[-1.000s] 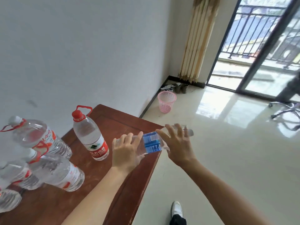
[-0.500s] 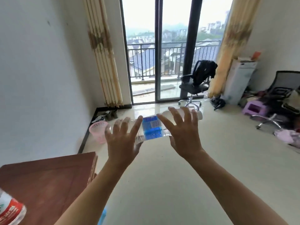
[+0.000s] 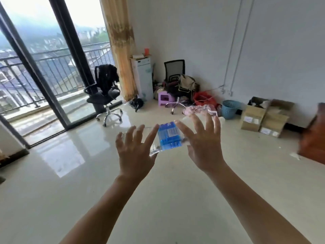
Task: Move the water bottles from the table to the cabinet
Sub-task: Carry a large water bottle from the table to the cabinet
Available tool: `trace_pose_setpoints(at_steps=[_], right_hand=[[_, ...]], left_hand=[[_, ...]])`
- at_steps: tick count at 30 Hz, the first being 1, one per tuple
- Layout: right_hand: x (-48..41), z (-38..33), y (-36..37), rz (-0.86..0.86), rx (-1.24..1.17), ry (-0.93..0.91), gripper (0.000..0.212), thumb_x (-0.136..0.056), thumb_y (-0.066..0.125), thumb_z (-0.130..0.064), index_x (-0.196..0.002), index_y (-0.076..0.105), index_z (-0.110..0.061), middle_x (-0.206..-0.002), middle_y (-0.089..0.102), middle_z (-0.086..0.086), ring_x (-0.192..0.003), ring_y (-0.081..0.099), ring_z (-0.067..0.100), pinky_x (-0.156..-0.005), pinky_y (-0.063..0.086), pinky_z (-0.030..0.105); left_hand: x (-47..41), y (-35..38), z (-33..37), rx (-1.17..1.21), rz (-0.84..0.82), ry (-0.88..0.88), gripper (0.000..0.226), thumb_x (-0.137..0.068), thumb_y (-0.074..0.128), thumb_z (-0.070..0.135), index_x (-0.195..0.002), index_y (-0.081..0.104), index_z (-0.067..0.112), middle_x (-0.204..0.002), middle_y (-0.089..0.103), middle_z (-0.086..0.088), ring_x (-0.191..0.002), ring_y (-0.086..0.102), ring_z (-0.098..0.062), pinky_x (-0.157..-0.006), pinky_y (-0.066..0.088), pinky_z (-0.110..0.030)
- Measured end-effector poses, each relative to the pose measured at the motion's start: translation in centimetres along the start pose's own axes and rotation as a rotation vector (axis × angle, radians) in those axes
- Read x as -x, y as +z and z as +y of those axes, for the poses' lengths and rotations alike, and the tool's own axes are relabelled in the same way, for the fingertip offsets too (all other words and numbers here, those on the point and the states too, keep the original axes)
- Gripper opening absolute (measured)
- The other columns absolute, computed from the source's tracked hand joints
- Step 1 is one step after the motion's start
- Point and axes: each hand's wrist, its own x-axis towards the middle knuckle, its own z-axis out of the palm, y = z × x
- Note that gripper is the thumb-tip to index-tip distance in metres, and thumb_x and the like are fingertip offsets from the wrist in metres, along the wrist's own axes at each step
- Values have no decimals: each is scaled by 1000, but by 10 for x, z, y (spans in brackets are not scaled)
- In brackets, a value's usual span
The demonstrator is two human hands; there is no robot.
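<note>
Above the glossy floor (image 3: 158, 199), 2 bare hands carry 1 clear water bottle (image 3: 168, 136) lying sideways: left hand (image 3: 136, 152) and right hand (image 3: 202, 147) apparently press it between them, fingers (image 3: 197, 124) splayed apart

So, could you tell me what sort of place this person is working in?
Probably a sparsely furnished upper-floor apartment room used partly for storage. A glass sliding door opens onto a railed balcony above rooftops, an office chair stands on the glossy tile floor, and cardboard boxes sit against the wall.
</note>
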Motion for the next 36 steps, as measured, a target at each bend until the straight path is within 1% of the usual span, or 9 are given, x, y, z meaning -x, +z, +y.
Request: trace_pose_setpoints(at_steps=[3,8,14,21,23,24,26,32,36], right_hand=[[16,58,8,-53,67,103,82,-75,76,-3,-147,50,-33,-151,47,13,-138,41,51,-112,28,71],[22,175,35,-131,188,268,79,-74,79,-8,-147,54,-31,-151,50,14,-140,39,49,-111,31,72],[16,317,53,-185,368,414,88,-71,88,-11,-148,51,-30,-151,47,13,-140,40,45,-111,31,72],[51,456,11,-225,646,657,90,-65,95,-21,-145,55,-25,-145,51,16,-136,42,43,-106,37,67],[71,493,-3,-220,701,712,91,-65,94,-21,-146,53,-26,-146,51,16,-137,41,43,-107,36,67],[74,496,-4,-216,708,723,92,-64,94,-20,-147,53,-26,-146,51,16,-137,41,43,-108,35,67],[100,540,-12,-200,763,808,95,-62,95,-20,-147,53,-26,-146,50,16,-137,41,44,-109,34,69],[159,688,-17,-205,733,967,94,-66,94,-22,-148,49,-29,-148,47,14,-139,37,40,-108,37,68],[161,791,-23,-212,685,942,91,-68,94,-25,-147,50,-30,-147,48,12,-140,39,39,-108,37,66]], left_hand=[[-34,42,51,69,20,99,92,-65,90,46,-145,46,33,-131,59,-10,-122,51,-35,-100,37,-58],[-119,128,149,231,-36,259,92,-63,91,47,-144,49,33,-131,59,-11,-121,53,-36,-101,38,-61],[-229,220,279,451,-78,433,94,-63,91,47,-145,47,34,-134,57,-11,-123,52,-37,-100,40,-64],[-310,253,463,632,-95,744,101,-64,89,48,-149,37,34,-137,54,-11,-127,48,-37,-102,37,-64],[-323,258,519,680,-82,826,103,-62,91,48,-149,38,34,-135,53,-11,-127,45,-36,-102,37,-65],[-325,258,524,688,-38,831,103,-60,92,47,-148,39,33,-134,54,-11,-125,45,-35,-101,38,-65],[-333,268,591,734,-32,906,103,-60,92,47,-148,40,33,-133,54,-12,-124,46,-36,-99,40,-66],[-367,295,763,701,-65,1053,103,-63,90,51,-150,37,33,-135,53,-10,-125,50,-35,-98,41,-66],[-410,309,850,706,-32,1036,101,-62,90,51,-148,40,33,-132,55,-11,-121,53,-36,-97,42,-65]])
